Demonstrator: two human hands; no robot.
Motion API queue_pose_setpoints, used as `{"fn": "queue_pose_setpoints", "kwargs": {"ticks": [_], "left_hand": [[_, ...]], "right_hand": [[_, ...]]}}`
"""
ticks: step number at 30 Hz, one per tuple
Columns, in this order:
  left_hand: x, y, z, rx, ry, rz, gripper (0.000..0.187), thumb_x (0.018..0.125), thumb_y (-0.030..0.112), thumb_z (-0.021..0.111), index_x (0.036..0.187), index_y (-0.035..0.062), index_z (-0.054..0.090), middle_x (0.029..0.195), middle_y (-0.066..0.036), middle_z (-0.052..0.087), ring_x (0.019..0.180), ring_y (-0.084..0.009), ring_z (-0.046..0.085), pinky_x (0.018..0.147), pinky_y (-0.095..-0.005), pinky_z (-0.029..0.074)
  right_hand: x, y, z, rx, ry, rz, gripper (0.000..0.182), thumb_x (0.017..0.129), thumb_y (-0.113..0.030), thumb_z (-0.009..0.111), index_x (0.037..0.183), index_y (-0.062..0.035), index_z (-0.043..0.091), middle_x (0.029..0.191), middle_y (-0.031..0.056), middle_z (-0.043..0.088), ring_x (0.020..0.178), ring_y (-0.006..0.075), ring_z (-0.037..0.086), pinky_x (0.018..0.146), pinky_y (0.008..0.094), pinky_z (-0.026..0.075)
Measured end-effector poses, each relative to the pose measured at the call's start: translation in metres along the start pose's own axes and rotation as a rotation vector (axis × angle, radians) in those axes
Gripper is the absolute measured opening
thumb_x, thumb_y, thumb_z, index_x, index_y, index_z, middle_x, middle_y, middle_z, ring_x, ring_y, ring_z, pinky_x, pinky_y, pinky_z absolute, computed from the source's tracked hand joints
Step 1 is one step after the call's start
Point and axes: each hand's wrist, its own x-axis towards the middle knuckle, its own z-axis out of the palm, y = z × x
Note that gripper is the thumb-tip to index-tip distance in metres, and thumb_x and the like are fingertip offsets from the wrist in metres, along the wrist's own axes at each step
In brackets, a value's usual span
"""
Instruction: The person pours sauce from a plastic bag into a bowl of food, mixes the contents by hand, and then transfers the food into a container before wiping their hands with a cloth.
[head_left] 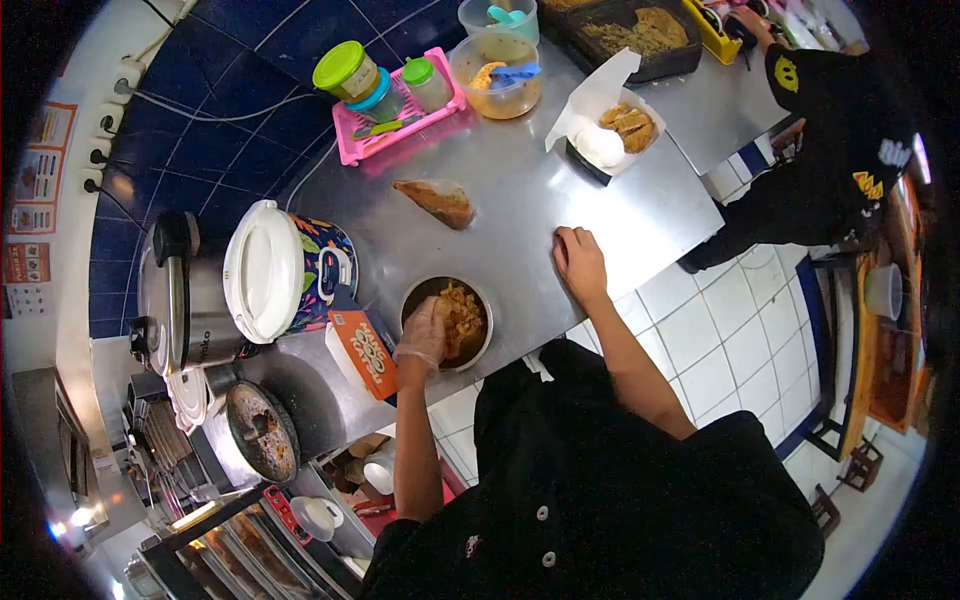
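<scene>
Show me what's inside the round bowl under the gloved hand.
The bowl holds lumpy, brownish food pieces, mostly visible on its right side. The gloved left hand covers part of the left; what lies beneath it, or under the food, can't be seen.

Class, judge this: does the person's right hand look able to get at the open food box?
Probably yes: the right hand, seemingly empty, rests on the steel table, with only bare tabletop between it and the open food box.

The shirt [640, 505] is black, the glove [423, 338] clear.
</scene>
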Motion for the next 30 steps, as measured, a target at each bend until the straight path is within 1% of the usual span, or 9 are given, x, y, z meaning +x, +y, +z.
{"fn": "queue_pose_setpoints", "kwargs": {"ticks": [3,7,9,16,19,22,24,28,30], "left_hand": [[0.0,-0.009,-0.013,-0.236,-0.194,0.115,0.047,0.094,0.022,0.056,0.139,0.01,0.046,0.141,-0.019,0.047,0.124,-0.0395,0.052,0.107,-0.0397,0.039],[-0.017,0.02,-0.021,-0.111,-0.111,0.206,0.047,0.095,0.026,0.057,0.139,0.0125,0.046,0.148,-0.019,0.039,0.128,-0.0396,0.049,0.108,-0.0415,0.04],[-0.025,0.034,-0.018,0.4,-0.251,0.076,0.045,0.091,0.025,0.062,0.133,0.0132,0.051,0.145,-0.016,0.043,0.123,-0.0391,0.052,0.101,-0.0452,0.045],[-0.006,0.023,0.002,0.232,-0.081,0.001,0.035,0.097,0.028,0.054,0.128,0.0117,0.052,0.126,-0.027,0.057,0.112,-0.0425,0.058,0.092,-0.0499,0.049],[-0.009,0.031,-0.004,0.213,-0.051,-0.26,0.032,0.099,0.025,0.048,0.127,0.0099,0.053,0.111,-0.029,0.061,0.108,-0.044,0.059,0.089,-0.0511,0.049],[-0.011,-0.003,0.013,-0.01,0.081,-0.186,0.032,0.099,0.021,0.048,0.128,0.0084,0.052,0.112,-0.027,0.062,0.108,-0.0435,0.058,0.091,-0.0492,0.048],[-0.008,-0.019,0.02,-0.115,0.255,0.27,0.034,0.098,0.015,0.048,0.131,0.0071,0.05,0.113,-0.024,0.064,0.108,-0.0428,0.058,0.092,-0.0469,0.047],[-0.017,0.005,-0.003,0.074,0.209,0.166,0.033,0.098,0.013,0.052,0.129,0.0043,0.054,0.111,-0.021,0.065,0.108,-0.0399,0.06,0.094,-0.0446,0.047],[-0.022,0.021,-0.02,-0.214,0.21,0.188,0.03,0.098,0.016,0.055,0.123,0.0012,0.058,0.112,-0.019,0.066,0.105,-0.0361,0.063,0.089,-0.041,0.049]], "right_hand": [[0.0,-0.002,-0.002,0.007,-0.02,0.013,0.02,0.085,-0.01,0.064,0.105,-0.007,0.059,0.09,0.0136,0.057,0.086,0.032,0.057,0.075,0.0422,0.05],[0.001,-0.002,-0.001,-0.004,-0.017,0.011,0.021,0.085,-0.011,0.064,0.105,-0.0073,0.059,0.09,0.0135,0.057,0.087,0.0315,0.057,0.076,0.0419,0.05],[0.001,-0.004,-0.003,-0.008,-0.026,0.019,0.02,0.085,-0.011,0.064,0.104,-0.0073,0.059,0.09,0.0133,0.057,0.087,0.0309,0.057,0.076,0.0418,0.05],[0.0,-0.001,0.001,-0.027,-0.009,0.014,0.019,0.085,-0.011,0.064,0.103,-0.0074,0.06,0.09,0.0125,0.057,0.086,0.0306,0.057,0.076,0.042,0.05],[0.0,0.0,0.002,-0.036,-0.005,0.028,0.019,0.085,-0.011,0.064,0.103,-0.0075,0.06,0.09,0.0123,0.057,0.087,0.0305,0.058,0.077,0.0417,0.05],[0.0,0.001,0.003,-0.042,-0.006,0.02,0.019,0.085,-0.011,0.064,0.103,-0.0075,0.06,0.089,0.0124,0.057,0.087,0.0305,0.058,0.077,0.0413,0.05],[0.0,0.0,0.001,-0.03,-0.022,0.023,0.019,0.084,-0.011,0.065,0.103,-0.0076,0.06,0.089,0.0124,0.057,0.088,0.0306,0.058,0.076,0.0413,0.05],[0.001,-0.002,-0.003,-0.011,-0.035,0.015,0.019,0.084,-0.01,0.065,0.102,-0.0066,0.06,0.09,0.0127,0.058,0.087,0.0311,0.058,0.075,0.0418,0.05],[0.002,-0.006,-0.006,0.02,-0.023,0.022,0.019,0.084,-0.008,0.065,0.102,-0.0058,0.061,0.089,0.0136,0.058,0.086,0.032,0.058,0.074,0.0425,0.049]]}}
